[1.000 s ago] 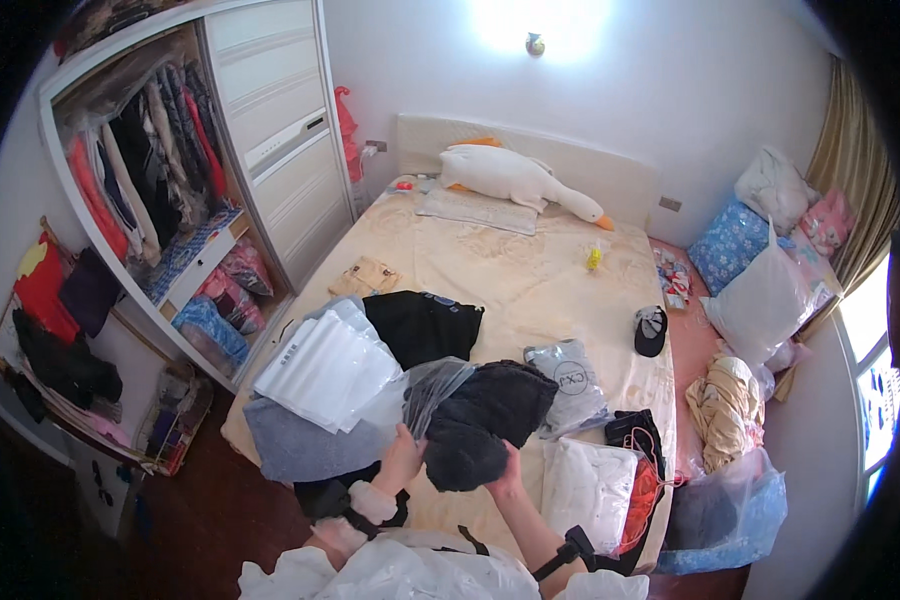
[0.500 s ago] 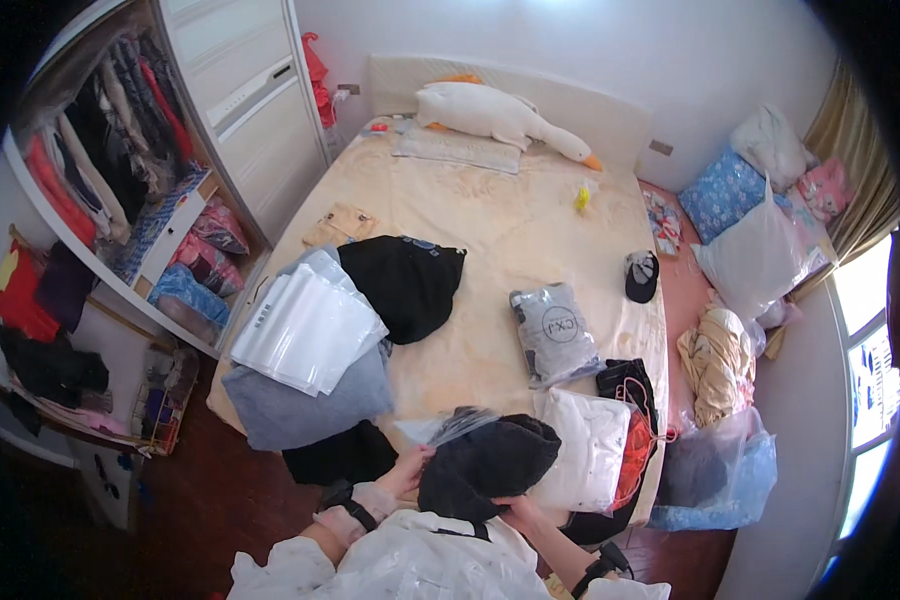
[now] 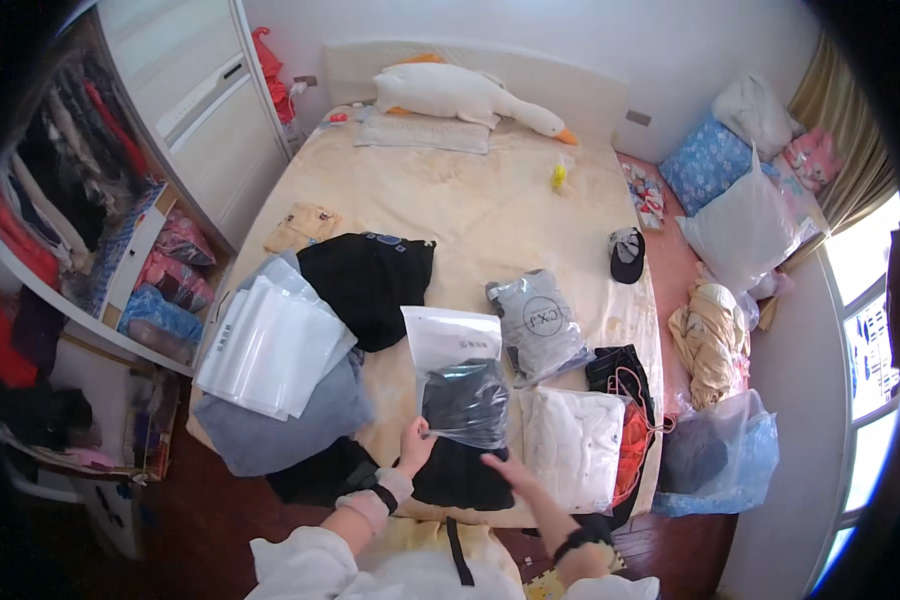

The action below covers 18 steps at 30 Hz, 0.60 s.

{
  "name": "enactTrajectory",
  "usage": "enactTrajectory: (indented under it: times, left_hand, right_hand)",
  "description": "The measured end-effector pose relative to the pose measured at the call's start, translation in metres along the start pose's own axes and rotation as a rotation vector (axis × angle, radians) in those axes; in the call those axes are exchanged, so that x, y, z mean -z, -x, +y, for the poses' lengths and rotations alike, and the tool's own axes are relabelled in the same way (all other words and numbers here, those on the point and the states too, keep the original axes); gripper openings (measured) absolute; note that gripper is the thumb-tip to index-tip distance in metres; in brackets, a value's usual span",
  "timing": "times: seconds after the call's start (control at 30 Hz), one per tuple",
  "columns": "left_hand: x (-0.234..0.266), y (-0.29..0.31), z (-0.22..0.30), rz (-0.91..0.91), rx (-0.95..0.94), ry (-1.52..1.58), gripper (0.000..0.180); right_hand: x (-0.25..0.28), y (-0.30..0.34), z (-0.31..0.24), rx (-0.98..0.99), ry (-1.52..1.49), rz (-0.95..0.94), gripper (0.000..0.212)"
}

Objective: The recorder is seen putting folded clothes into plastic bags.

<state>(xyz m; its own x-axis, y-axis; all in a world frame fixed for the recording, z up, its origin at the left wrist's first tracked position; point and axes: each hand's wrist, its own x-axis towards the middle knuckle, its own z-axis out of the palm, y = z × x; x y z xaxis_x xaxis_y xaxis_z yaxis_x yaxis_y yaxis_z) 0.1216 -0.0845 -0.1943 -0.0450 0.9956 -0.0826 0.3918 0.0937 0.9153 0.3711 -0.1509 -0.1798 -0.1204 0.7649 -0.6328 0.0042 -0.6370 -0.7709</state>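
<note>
A clear plastic bag lies at the bed's near side, its far part flat and whitish. A black folded garment is partly inside the bag, with its near end sticking out of the mouth. My left hand pinches the bag's edge at the left of the mouth. To the right, my right hand rests against the garment's side, fingers stretched toward it and partly hidden from view.
Left are a stack of clear bags on grey cloth and a black garment. A bagged grey garment, white folded clothing and a cap lie right. A goose plush lies by the headboard.
The black garment has gone from being held up in front of the bag to lying partly inside it on the bed. My left hand grips the bag's edge; the view has shifted slightly.
</note>
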Motion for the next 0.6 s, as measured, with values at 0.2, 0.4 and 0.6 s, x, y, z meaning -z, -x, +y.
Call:
enactTrajectory:
  times: [0.2, 0.4, 0.6]
  left_hand:
    - [-0.027, 0.007, -0.147, -0.083, 0.136, -0.133, 0.031]
    - [-0.031, 0.01, -0.136, -0.202, 0.022, -0.186, 0.03]
    - [-0.033, 0.002, -0.145, -0.002, 0.198, 0.057, 0.014]
  right_hand:
    - [-0.072, -0.08, 0.095, -0.309, 0.486, 0.542, 0.088]
    - [-0.049, -0.105, 0.18, -0.135, 0.393, 0.577, 0.081]
    - [-0.055, -0.09, 0.146, -0.445, -0.709, 0.202, 0.061]
